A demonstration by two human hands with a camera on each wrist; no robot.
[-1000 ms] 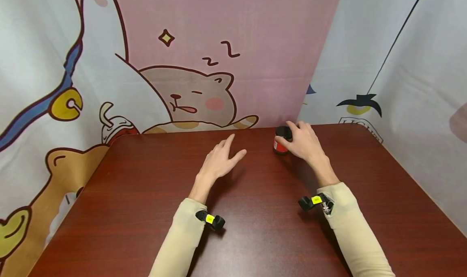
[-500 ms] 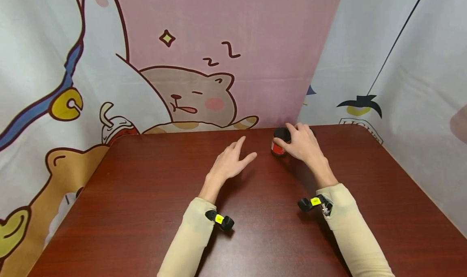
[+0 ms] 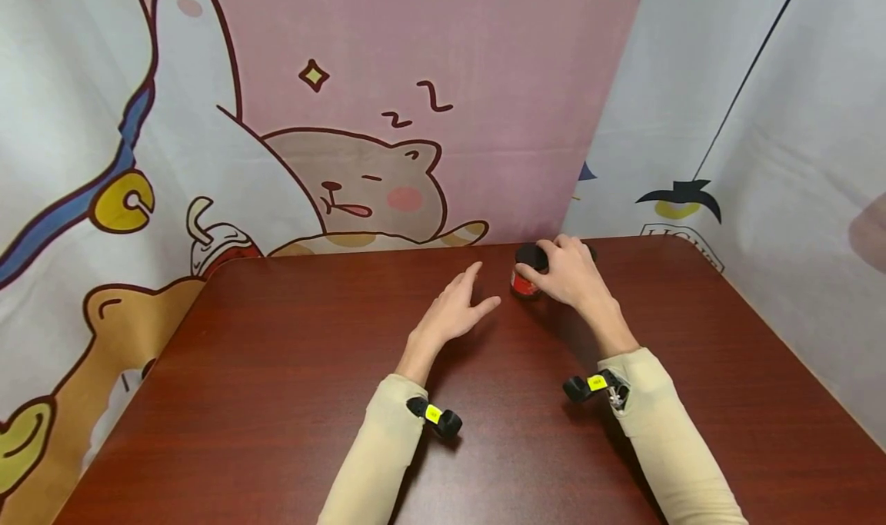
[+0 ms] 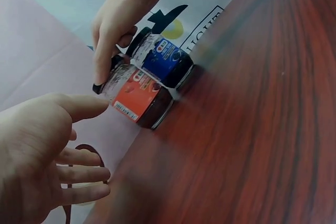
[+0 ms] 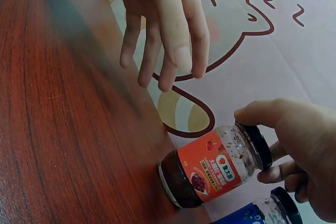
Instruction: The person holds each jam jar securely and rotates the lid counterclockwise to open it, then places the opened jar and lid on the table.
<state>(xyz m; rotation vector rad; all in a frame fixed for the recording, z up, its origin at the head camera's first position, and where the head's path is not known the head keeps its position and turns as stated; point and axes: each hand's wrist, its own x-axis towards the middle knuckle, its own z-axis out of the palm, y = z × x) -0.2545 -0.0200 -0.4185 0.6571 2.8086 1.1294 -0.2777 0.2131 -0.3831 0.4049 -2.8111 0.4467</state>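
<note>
Dark red table (image 3: 291,371) and printed backdrop (image 3: 526,87): right hand (image 3: 574,275) on red-labelled jar (image 5: 207,171)

The wood-grained table meets the backdrop, which shows a sleeping cartoon cat (image 3: 388,183) and two "Z" marks. The red-labelled jar stands upright near the far edge, right of centre in the head view.

Right hand: reaches forward from above. Thumb and fingers pinch the jar at its black lid (image 5: 261,148), the thumb on the side facing the left hand (image 3: 453,308).

Left hand: spread wide and holding nothing. The fingers extend forward, the thumb set apart from them. It is near the red-labelled jar, with a gap between.

Labels: the red label carries a round logo, Chinese characters too small to read reliably, fruit pictures and, in the left wrist view, a barcode (image 4: 126,110). The print on the blue-labelled jar (image 4: 163,59) is not legible. Backdrop lettering (image 3: 681,231) at right is cut off by the table edge.

Surroundings: the blue-labelled jar is just beside the red-labelled one, on the side away from the left hand; in the head view the right hand hides most of it. Each pale sleeve (image 3: 681,433) carries a black wrist device (image 3: 450,423) with a yellow tag.
</note>
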